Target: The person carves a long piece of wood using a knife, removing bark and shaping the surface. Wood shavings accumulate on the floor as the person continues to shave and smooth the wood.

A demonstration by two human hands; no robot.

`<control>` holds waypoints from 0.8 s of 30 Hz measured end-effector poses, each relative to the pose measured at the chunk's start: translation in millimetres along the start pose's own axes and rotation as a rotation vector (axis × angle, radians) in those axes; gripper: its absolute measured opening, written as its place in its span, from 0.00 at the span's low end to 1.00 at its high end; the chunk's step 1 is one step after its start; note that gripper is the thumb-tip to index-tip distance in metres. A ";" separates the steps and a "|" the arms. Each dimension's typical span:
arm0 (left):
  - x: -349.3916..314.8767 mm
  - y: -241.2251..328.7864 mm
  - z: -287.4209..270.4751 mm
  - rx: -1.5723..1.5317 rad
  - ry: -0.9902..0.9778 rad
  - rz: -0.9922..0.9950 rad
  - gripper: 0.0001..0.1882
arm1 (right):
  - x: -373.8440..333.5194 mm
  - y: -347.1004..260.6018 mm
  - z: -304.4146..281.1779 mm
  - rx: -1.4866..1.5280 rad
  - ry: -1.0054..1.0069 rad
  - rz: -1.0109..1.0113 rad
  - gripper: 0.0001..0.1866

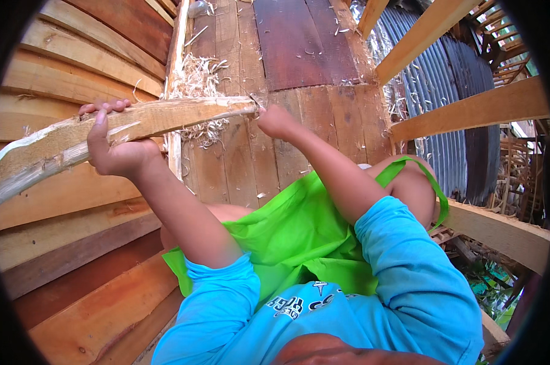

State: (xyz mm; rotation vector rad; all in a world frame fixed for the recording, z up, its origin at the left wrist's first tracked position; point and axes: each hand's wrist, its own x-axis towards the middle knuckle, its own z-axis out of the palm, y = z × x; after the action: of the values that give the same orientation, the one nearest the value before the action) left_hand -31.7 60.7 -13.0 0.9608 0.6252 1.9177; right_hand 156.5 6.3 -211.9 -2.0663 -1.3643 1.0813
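A long, curved piece of pale wood [177, 115], partly stripped with a whitish lower edge, runs from the left rim to the middle of the view. My left hand [117, 152] grips it from below, the thumb on the near side and the fingertips showing over the top edge. At the right end of the wood, my right hand [278, 123] is closed in a fist. A small dark tip shows beside that fist, but what it holds is mostly hidden. A green cloth [293, 225] lies over my lap.
Curled wood shavings [199, 76] lie heaped on the plank floor [238, 158] beyond the wood. A wall of overlapping boards [74, 219] stands close on the left. Wooden rails [469, 112] and corrugated metal sheets [436, 91] are on the right.
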 end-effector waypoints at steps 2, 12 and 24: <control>-0.1 3.3 -6.5 -0.025 0.000 0.009 0.14 | -13.5 -35.5 -2.5 0.035 -0.049 -0.035 0.26; 6.7 0.9 -8.7 -0.034 0.001 -0.012 0.14 | 1.9 -21.2 3.2 0.065 -0.019 0.031 0.25; 15.4 0.4 -26.1 0.005 0.174 0.007 0.14 | -21.6 -58.6 20.1 0.080 0.112 -0.193 0.22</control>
State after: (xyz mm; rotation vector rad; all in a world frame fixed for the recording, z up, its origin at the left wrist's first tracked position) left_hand -58.1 72.6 -21.9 0.8055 0.7279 2.0216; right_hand 102.8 10.1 -174.3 -1.8656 -1.4078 0.9095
